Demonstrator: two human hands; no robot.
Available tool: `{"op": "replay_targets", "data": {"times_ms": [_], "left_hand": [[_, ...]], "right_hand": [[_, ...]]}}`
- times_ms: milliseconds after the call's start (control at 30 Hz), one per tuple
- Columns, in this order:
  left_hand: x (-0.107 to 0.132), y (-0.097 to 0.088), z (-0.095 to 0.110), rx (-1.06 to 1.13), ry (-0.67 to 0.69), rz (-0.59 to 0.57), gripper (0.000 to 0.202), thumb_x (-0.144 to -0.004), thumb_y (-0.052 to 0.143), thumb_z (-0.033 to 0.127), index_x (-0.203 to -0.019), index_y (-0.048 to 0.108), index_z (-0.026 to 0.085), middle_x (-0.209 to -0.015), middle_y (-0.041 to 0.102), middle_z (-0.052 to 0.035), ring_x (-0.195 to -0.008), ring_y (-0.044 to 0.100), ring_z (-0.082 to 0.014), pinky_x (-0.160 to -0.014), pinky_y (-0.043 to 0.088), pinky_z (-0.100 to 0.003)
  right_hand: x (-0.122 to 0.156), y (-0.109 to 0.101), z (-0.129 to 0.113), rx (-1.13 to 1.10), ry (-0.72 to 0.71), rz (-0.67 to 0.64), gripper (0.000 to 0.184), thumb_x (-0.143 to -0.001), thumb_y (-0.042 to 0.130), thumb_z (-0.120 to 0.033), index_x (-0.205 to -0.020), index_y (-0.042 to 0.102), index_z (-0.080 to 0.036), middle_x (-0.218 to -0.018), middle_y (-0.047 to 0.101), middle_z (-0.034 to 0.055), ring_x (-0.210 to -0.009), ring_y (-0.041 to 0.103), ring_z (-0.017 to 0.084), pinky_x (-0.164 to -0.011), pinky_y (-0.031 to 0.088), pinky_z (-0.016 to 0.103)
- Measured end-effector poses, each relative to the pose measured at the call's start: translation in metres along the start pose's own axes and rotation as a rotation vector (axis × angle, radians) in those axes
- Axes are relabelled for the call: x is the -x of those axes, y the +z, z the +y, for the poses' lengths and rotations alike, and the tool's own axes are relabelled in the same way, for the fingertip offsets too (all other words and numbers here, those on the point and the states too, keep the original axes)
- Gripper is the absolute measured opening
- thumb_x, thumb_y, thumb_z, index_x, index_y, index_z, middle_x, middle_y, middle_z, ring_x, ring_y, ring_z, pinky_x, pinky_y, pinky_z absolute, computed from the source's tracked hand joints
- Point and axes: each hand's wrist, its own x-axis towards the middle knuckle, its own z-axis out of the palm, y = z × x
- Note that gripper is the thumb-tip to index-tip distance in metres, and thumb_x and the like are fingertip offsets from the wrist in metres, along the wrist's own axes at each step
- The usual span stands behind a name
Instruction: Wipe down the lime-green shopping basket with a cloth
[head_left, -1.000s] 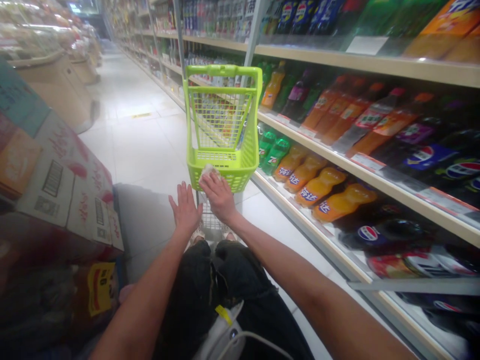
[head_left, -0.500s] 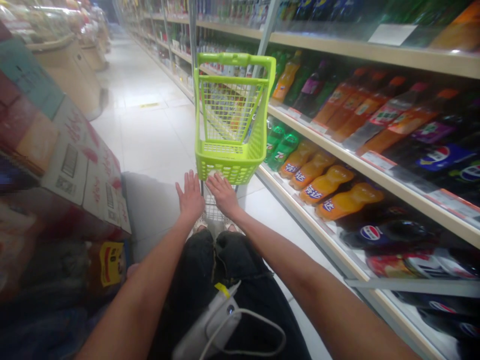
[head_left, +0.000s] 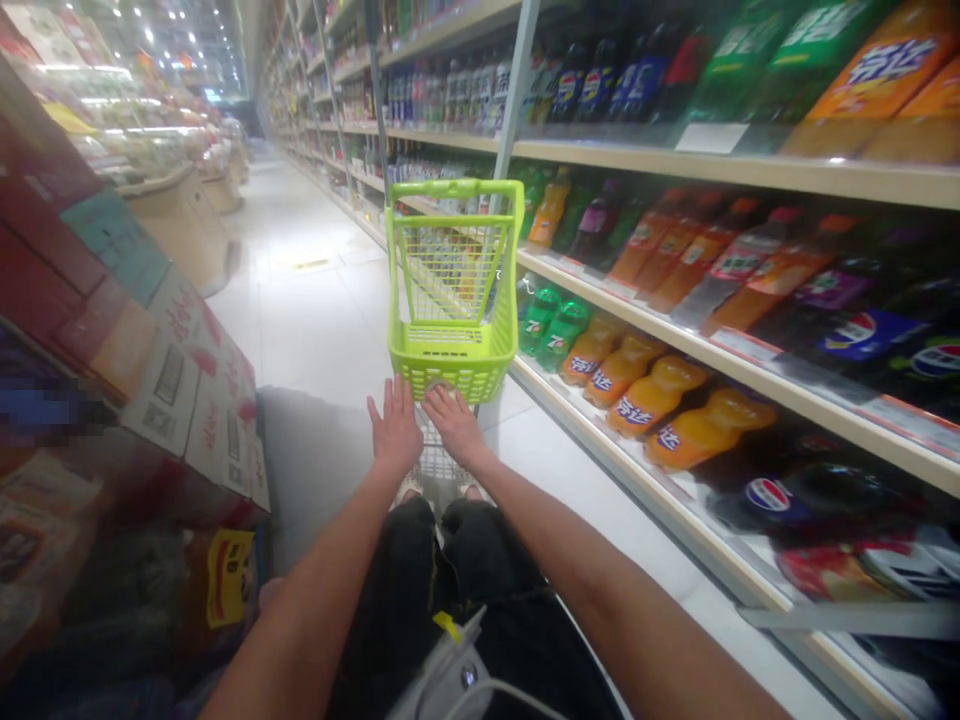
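Observation:
A bright green plastic shopping basket cart [head_left: 416, 362] stands in front of me on the aisle floor, with a wire lower rack showing beneath it. My left hand [head_left: 396, 428] is held out palm down just below the basket's near side, its fingers stretched and slightly apart, holding nothing that I can see. Close beside it, my right hand [head_left: 453, 422] also reaches forward with fingers extended. Its fingertips overlap the basket's lower edge in view; whether they touch it I cannot tell. A small pale spot shows by those fingertips, too blurred to name.
Shelves of soft drinks [head_left: 637, 290] run along the right, with orange soda bottles [head_left: 656, 390] lying on a low shelf. Stacked cartons [head_left: 202, 370] stand on the left. The tiled floor [head_left: 300, 310] leads ahead. A white device with a cable [head_left: 457, 670] hangs at my front.
My view has tilted up, so the cart, shelves and both hands sit lower in the picture. Both hands stay stretched out near the basket, fingers extended as before.

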Motion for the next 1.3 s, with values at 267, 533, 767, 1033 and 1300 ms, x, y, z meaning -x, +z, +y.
{"op": "replay_targets", "data": {"times_ms": [267,533,767,1033,1300], "left_hand": [[-0.007,0.001,0.015,0.001,0.035,0.016,0.072,-0.07,0.041,0.016,-0.138,0.022,0.005,-0.148,0.016,-0.0153,-0.137,0.011,-0.0253,-0.108,0.01,-0.055],[-0.011,0.002,0.042,0.004,0.118,-0.002,0.07,-0.071,0.039,0.013,-0.138,0.022,0.005,-0.148,0.015,-0.0136,-0.137,0.01,-0.0245,-0.108,0.009,-0.054],[-0.007,0.004,0.051,0.006,0.184,-0.011,0.066,-0.074,0.038,0.013,-0.138,0.023,0.007,-0.148,0.016,-0.0124,-0.137,0.011,-0.0247,-0.108,0.01,-0.054],[-0.011,0.002,0.054,0.006,0.189,-0.022,0.067,-0.074,0.038,0.014,-0.139,0.022,0.006,-0.148,0.016,-0.0133,-0.137,0.01,-0.0243,-0.108,0.009,-0.054],[-0.005,0.011,0.055,0.014,0.25,-0.049,0.064,-0.076,0.036,0.013,-0.138,0.023,0.007,-0.148,0.015,-0.0121,-0.137,0.012,-0.0242,-0.108,0.011,-0.054]], "right_hand": [[0.009,-0.034,0.022,0.035,-0.014,0.229,0.041,-0.088,0.036,-0.009,-0.125,0.05,-0.021,-0.13,0.05,0.0076,-0.132,0.027,0.018,-0.107,0.022,0.046],[0.029,-0.012,0.045,0.052,0.081,0.133,0.04,-0.086,0.038,-0.007,-0.121,0.053,-0.018,-0.129,0.051,0.0096,-0.128,0.035,0.02,-0.106,0.024,0.049],[0.048,-0.019,0.039,0.035,0.066,0.171,0.042,-0.085,0.036,-0.006,-0.121,0.053,-0.018,-0.126,0.054,0.0105,-0.128,0.035,0.019,-0.103,0.028,0.047],[0.033,-0.035,0.061,0.066,0.164,0.258,0.044,-0.085,0.034,-0.006,-0.124,0.051,-0.02,-0.129,0.052,0.0081,-0.131,0.031,0.019,-0.106,0.021,0.049],[0.07,-0.003,0.066,0.042,0.195,0.022,0.041,-0.083,0.035,-0.003,-0.117,0.056,-0.015,-0.123,0.057,0.0115,-0.124,0.041,0.023,-0.098,0.034,0.048]]}}
